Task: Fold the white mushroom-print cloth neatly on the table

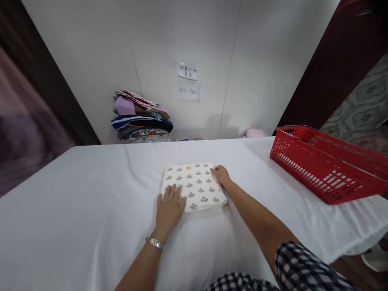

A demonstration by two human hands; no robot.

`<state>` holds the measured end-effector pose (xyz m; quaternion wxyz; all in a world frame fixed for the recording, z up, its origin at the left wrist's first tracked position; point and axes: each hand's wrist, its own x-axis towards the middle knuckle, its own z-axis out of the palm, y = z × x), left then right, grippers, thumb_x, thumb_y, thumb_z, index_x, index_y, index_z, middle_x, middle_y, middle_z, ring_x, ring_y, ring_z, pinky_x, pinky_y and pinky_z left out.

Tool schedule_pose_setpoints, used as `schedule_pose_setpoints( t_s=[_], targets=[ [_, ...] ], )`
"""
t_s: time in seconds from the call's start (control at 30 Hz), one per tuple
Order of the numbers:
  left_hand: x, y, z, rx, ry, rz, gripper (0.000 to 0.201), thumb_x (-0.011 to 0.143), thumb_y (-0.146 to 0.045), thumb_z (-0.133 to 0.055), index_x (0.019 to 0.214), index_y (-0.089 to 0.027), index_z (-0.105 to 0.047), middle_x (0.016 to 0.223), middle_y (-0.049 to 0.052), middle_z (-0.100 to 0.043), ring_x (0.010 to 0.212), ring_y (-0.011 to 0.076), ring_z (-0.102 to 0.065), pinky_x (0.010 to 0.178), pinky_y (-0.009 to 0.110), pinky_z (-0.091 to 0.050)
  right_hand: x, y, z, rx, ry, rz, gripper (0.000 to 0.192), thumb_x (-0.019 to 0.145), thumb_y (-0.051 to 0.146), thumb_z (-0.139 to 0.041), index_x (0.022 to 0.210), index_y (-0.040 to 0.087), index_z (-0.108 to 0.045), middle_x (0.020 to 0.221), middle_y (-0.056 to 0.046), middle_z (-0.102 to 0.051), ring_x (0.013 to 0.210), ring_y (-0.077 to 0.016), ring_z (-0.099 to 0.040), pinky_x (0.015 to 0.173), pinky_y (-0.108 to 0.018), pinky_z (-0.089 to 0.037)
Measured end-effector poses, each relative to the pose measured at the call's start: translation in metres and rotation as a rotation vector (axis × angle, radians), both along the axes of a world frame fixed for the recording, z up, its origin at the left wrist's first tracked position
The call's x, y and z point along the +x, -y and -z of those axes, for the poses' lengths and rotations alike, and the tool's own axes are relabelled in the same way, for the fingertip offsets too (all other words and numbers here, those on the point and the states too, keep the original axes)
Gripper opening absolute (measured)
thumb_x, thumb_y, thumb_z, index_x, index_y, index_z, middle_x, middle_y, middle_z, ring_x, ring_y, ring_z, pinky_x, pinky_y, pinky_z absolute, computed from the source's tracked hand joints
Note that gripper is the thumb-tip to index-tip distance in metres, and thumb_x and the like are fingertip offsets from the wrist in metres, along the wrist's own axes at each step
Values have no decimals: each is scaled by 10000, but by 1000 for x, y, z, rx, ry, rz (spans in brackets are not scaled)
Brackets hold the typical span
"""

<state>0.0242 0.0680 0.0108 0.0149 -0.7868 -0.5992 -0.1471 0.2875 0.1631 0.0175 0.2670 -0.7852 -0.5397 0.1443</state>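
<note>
A neatly folded white cloth (197,184) printed with grey shapes, one yellow and a few dark outlines, lies flat on the white-covered table (75,210). My left hand (169,208), with a silver bracelet on the wrist, rests on its near left corner, fingers spread and flat. At the far right edge of the cloth is my right hand (222,174), its thumb over the top and its fingers curled at the side. The undersides of the right fingers are hidden.
A red plastic basket (315,165) with wire handles stands on the table's right side. Behind the far edge, a stack of folded fabrics (142,119) leans near the wall. Two paper notes (188,91) are stuck on the wall. Something pink (255,133) shows at the back.
</note>
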Motion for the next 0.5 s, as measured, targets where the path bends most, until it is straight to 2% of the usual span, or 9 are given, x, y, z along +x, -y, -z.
schedule_pose_setpoints(
  t_s=[0.2, 0.33, 0.5],
  targets=[
    [0, -1, 1, 18, -4, 3, 490, 924, -390, -323, 1350, -196, -467, 1467, 70, -381, 1373, 259, -293, 1086, 516, -262, -2, -13, -1, 0, -21, 15, 232, 824, 356, -541, 817, 158, -662, 828, -65, -686, 767, -173, -607, 654, -242, -388],
    [0, -1, 2, 4, 7, 2, 496, 925, -393, -312, 1359, -200, -455, 1472, 63, -373, 1376, 255, -286, 1088, 518, -258, 1, -14, 2, 20, -25, 13, 232, 848, 314, -494, 810, 159, -663, 816, -49, -687, 772, -159, -603, 666, -226, -390],
    [0, 0, 0, -14, 23, 10, 504, 923, -400, -313, 1364, -196, -449, 1476, 64, -365, 1379, 257, -281, 1091, 524, -253, 4, -17, 8, -2, -17, 10, 205, 834, 304, -524, 780, 160, -659, 798, -51, -688, 736, -162, -601, 629, -229, -377]
  ],
)
